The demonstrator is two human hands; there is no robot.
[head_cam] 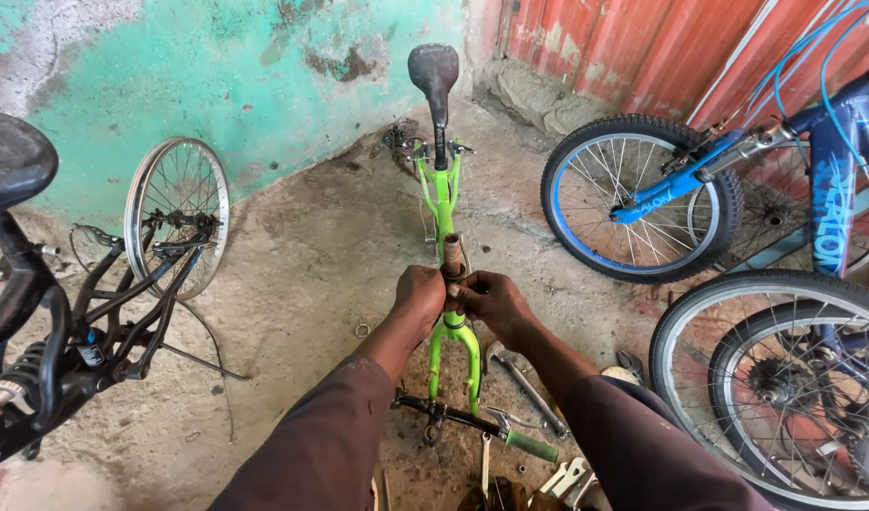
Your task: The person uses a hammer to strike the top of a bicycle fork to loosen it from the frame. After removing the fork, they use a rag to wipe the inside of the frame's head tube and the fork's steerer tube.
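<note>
Green bike frame [443, 203] lay flat on the concrete floor [302, 284], saddle [433, 68] end pointing away toward the turquoise wall [226, 85], fork [453, 355] end nearest the person. Both hands were together at the head tube: left hand [418, 295] wrapped round the left side, right hand [492, 299] closed on the right, fingers pinched at the collar just under the rusty steerer stub [452, 252] poking out the top. Exactly what the fingertips gripped, a nut or a bearing race, couldn't be told; too small and hidden.

Judging by that, the step in hand looked like headset work, w/ the fork seated in the frame and the top fitting being turned or pressed by hand. Next move prob. called for a steady twist w/ one hand while the other braced the tube, keeping the stub straight so threads didn't cross.

Room: open floor to the left btw the frame and the black bike [65, 322], whose wheel [177, 216] leaned near the wall. Right side was tighter: blue bike [813, 180] and a big tyre [785, 378] stood close by. Handlebar w/ green grip [482, 426] lay across the floor at the fork legs' far ends, a wrench [527, 383] just right of the fork, a small loose ring [362, 330] on the floor to the left. Elbows had space; knees less so.
</note>
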